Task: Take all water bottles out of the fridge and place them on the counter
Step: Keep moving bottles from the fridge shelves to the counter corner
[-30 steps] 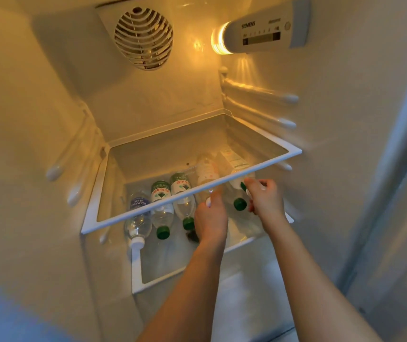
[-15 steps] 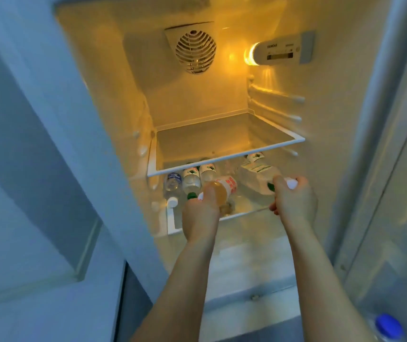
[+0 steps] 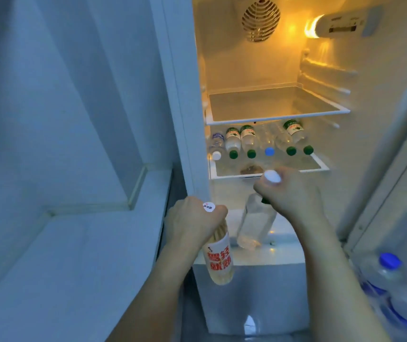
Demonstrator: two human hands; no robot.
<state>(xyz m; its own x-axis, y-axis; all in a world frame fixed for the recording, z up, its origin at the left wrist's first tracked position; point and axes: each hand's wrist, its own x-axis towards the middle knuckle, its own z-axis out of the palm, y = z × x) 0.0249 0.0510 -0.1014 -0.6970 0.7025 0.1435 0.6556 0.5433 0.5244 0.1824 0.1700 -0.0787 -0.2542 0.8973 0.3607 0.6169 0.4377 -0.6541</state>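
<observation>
My left hand grips the neck of a bottle with a red-lettered label and a white cap, hanging down in front of the open fridge. In my right hand I hold a white-capped bottle top and a clear green-capped bottle that hangs below my fist. Several water bottles lie on the second fridge shelf, caps facing me: one white, one blue, the others green. The pale counter lies to my left.
The upper glass shelf holds nothing. The fridge side wall stands between the counter and the shelves. On the right, the door rack carries blue-capped bottles. A white drawer front sits below my hands.
Both hands have pulled back out of the fridge with their bottles and dropped lower. My view has backed off and swung left, bringing the counter into sight.
</observation>
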